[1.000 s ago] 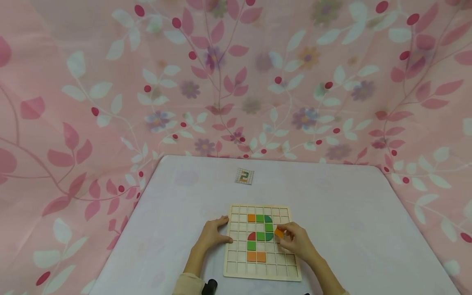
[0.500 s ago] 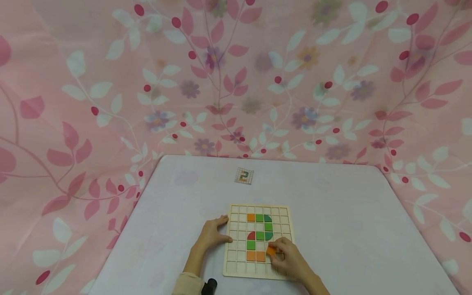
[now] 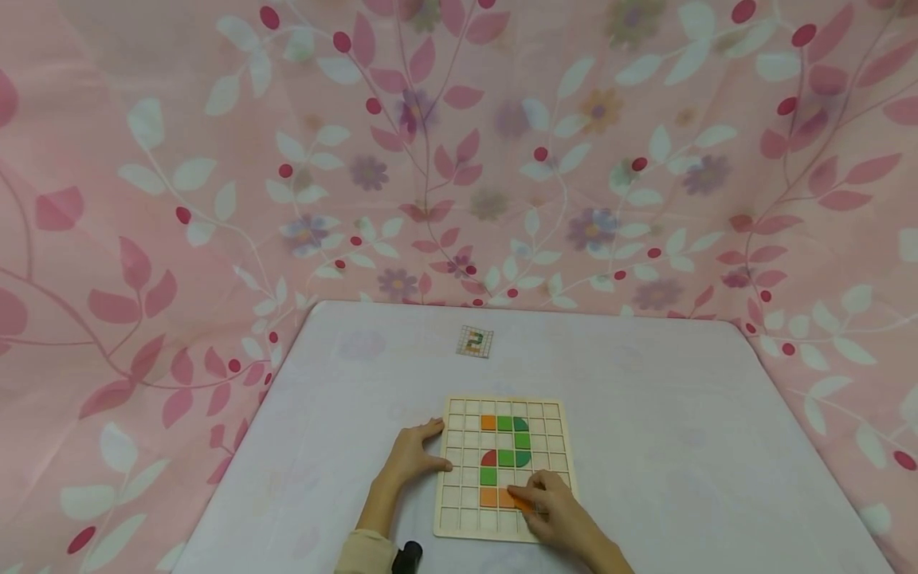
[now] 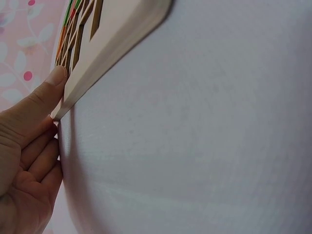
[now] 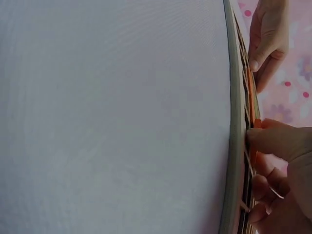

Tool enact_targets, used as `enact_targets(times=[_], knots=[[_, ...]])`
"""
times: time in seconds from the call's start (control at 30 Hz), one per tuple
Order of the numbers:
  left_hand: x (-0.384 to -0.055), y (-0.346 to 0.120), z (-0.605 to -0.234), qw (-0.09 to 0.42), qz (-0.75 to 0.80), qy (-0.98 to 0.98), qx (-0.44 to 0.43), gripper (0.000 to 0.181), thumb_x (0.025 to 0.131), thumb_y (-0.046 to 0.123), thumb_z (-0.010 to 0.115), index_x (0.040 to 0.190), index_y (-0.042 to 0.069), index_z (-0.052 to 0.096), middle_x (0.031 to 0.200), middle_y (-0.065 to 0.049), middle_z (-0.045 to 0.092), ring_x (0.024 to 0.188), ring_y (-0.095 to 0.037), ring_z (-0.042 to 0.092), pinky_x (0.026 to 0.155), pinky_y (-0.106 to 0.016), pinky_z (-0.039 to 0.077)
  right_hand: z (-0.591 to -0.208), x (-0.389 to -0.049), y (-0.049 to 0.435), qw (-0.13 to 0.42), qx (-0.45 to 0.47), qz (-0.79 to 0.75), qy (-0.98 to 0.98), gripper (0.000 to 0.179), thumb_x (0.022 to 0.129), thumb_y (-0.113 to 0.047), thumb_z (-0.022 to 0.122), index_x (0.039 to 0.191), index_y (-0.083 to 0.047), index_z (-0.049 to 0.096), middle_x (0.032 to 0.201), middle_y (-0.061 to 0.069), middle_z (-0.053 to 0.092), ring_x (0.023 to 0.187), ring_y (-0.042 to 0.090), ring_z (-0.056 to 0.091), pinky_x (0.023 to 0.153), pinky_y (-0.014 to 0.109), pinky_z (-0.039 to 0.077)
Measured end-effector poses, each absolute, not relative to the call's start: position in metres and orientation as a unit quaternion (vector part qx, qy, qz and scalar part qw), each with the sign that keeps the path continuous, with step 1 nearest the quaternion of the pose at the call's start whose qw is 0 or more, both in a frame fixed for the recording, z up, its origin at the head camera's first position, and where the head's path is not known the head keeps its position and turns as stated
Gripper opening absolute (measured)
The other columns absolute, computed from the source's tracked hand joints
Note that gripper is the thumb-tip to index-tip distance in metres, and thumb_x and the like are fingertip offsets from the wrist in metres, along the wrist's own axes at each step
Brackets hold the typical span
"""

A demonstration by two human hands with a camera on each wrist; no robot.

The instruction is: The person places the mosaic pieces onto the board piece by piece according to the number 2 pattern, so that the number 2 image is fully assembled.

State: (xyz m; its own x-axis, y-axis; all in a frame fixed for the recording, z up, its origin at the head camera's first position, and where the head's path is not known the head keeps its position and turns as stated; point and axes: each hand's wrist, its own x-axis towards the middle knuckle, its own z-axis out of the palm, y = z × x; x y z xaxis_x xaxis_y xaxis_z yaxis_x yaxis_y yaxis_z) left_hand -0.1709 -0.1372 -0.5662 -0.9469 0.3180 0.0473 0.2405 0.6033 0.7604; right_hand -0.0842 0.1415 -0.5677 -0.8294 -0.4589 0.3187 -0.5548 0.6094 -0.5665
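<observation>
A wooden grid board (image 3: 469, 524) lies on the table with orange, green, dark green and red tiles set in some of its squares. Along its left edge rests my left hand (image 3: 410, 456), thumb on the rim and the fingers against the side; the left wrist view shows the thumb (image 4: 41, 100) over the edge. My right hand (image 3: 561, 514) pinches an orange square tile (image 3: 523, 505) by thumb and fingers, just right of two orange tiles (image 3: 497, 498) in the lower row. In the right wrist view, the held tile (image 5: 257, 141) stands tilted on the board, partly hidden by fingers.
Beyond the board, a small card (image 3: 475, 342) printed with a coloured grid figure lies on the white-covered table (image 3: 645, 383). A black cylindrical object (image 3: 408, 557) is beside the left sleeve. A pink floral cloth (image 3: 502, 175) hangs behind the table.
My right hand has brought the orange tile from the board's upper right down and left, to the lower row beside the two orange tiles. The left hand has stayed still.
</observation>
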Motion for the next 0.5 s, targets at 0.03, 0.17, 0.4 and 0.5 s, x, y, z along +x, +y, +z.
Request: enact_targets(times=[0.03, 0.17, 0.4, 0.5], knots=[[-0.171, -0.137, -0.566, 0.046, 0.417, 0.894, 0.156, 0.079, 0.058, 0.022, 0.088, 0.124, -0.008, 0.056, 0.130, -0.020, 0.055, 0.123, -0.038, 0.049, 0.102, -0.050, 0.039, -0.568, -0.084, 0.141, 0.091, 0.301, 0.331, -0.890, 0.030, 0.074, -0.002, 0.073, 0.103, -0.011, 0.075, 0.086, -0.011, 0.045, 0.079, 0.003, 0.034, 0.064, 0.013, 0.032], [-0.171, -0.137, -0.566, 0.047, 0.415, 0.895, 0.156, 0.078, 0.058, 0.021, 0.088, 0.123, -0.009, 0.056, 0.130, -0.020, 0.055, 0.123, -0.038, 0.049, 0.102, -0.050, 0.039, -0.567, -0.084, 0.140, 0.122, 0.326, 0.295, -0.890, 0.026, 0.078, -0.010, 0.073, 0.103, -0.018, 0.075, 0.086, -0.014, 0.041, 0.078, 0.002, 0.032, 0.065, 0.014, 0.027], [-0.171, -0.137, -0.565, 0.049, 0.415, 0.895, 0.156, 0.079, 0.058, 0.021, 0.088, 0.124, -0.009, 0.056, 0.130, -0.020, 0.055, 0.123, -0.038, 0.049, 0.102, -0.050, 0.039, -0.572, -0.074, 0.137, 0.095, 0.271, 0.253, -0.924, 0.029, 0.084, -0.017, 0.068, 0.111, -0.026, 0.072, 0.091, -0.013, 0.041, 0.082, 0.005, 0.034, 0.066, 0.019, 0.033], [-0.171, -0.137, -0.566, 0.047, 0.412, 0.897, 0.155, 0.079, 0.058, 0.021, 0.088, 0.124, -0.008, 0.056, 0.130, -0.020, 0.054, 0.123, -0.038, 0.049, 0.102, -0.050, 0.039, -0.577, -0.071, 0.136, 0.116, 0.257, 0.252, -0.926, 0.028, 0.082, -0.016, 0.070, 0.108, -0.025, 0.073, 0.094, -0.010, 0.045, 0.085, 0.007, 0.036, 0.068, 0.023, 0.035]])
